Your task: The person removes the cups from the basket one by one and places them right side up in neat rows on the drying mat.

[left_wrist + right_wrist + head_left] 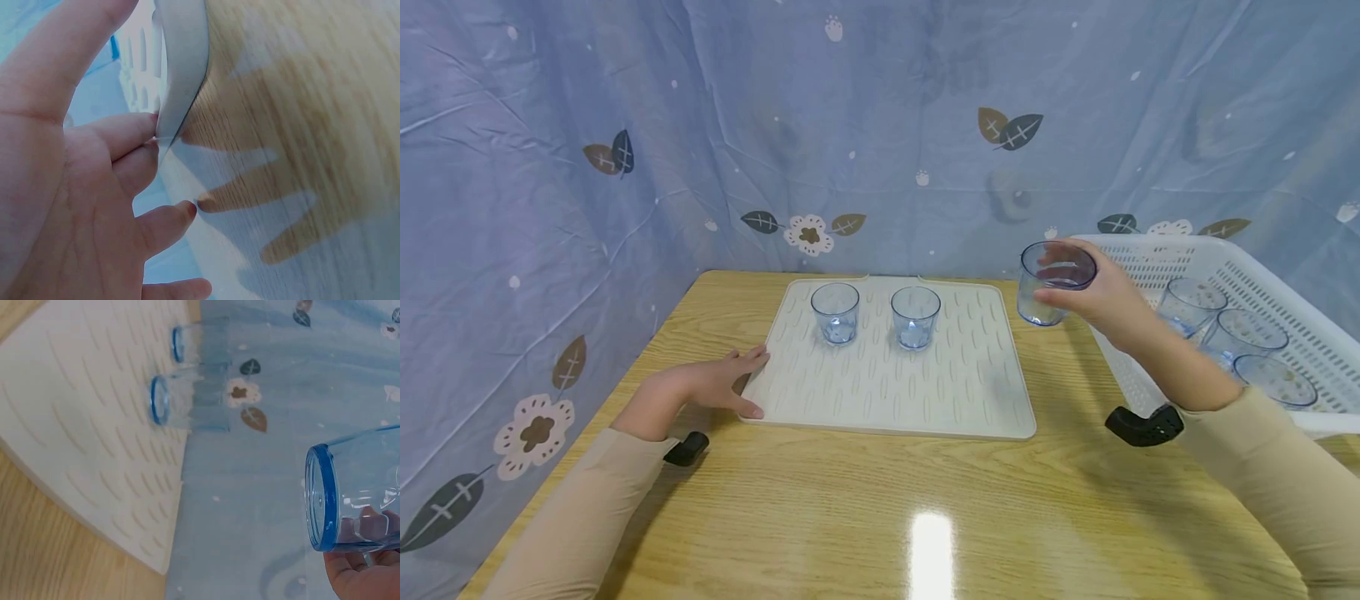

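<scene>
My right hand (1097, 292) grips a clear bluish drinking glass (1037, 302) by its side, upright in the air between the mat and the basket. The right wrist view shows this glass (362, 494) with fingertips (350, 575) around its wall. On the left, my left hand (718, 383) rests with spread fingers at the left edge of a white ribbed draining mat (880, 400); in the left wrist view its fingertips touch the mat's edge (184, 62). Two similar glasses stand upright on the mat's back half, one left (837, 315) and one near the middle (915, 318).
A white plastic basket (1232, 254) with slotted walls stands on the right of the wooden table (820, 508), holding several more glasses (1243, 337). A blue patterned curtain (880, 125) hangs behind and along the left side. Black wrist cameras (1142, 425) sit at both cuffs.
</scene>
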The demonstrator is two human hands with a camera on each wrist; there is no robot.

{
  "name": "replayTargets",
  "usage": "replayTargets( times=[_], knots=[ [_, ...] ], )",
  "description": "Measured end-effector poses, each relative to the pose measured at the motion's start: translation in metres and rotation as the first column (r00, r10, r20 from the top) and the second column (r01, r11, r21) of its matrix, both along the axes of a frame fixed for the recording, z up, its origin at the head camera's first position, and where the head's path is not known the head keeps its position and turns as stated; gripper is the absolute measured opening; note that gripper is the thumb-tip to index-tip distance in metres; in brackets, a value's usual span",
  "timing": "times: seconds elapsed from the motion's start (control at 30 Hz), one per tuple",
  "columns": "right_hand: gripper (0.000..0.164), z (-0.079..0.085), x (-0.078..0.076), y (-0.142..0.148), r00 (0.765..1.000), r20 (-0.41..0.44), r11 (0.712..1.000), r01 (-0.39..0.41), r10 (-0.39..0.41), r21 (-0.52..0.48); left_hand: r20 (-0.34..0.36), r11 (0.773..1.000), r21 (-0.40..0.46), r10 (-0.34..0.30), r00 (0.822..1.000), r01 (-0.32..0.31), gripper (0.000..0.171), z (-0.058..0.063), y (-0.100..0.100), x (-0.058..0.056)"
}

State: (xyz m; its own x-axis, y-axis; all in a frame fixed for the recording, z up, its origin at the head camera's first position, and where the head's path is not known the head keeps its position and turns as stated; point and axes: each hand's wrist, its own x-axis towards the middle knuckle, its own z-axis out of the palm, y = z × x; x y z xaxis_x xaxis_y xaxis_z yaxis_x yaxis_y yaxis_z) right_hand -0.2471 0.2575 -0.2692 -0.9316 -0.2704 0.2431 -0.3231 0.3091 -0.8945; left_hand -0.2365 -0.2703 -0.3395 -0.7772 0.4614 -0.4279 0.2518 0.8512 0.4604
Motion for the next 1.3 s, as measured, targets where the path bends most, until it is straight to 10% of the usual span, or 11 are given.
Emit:
replayTargets(
  times=[1.3],
  knots=[
    [0.079, -0.06, -0.028, -0.051, 0.987, 0.141, 0.997, 0.079, -0.08, 0.013, -0.006, 1.0, -0.008, -0.003, 1.0, 0.003, 0.109, 0.0, 0.001, 0.001]
  ],
)
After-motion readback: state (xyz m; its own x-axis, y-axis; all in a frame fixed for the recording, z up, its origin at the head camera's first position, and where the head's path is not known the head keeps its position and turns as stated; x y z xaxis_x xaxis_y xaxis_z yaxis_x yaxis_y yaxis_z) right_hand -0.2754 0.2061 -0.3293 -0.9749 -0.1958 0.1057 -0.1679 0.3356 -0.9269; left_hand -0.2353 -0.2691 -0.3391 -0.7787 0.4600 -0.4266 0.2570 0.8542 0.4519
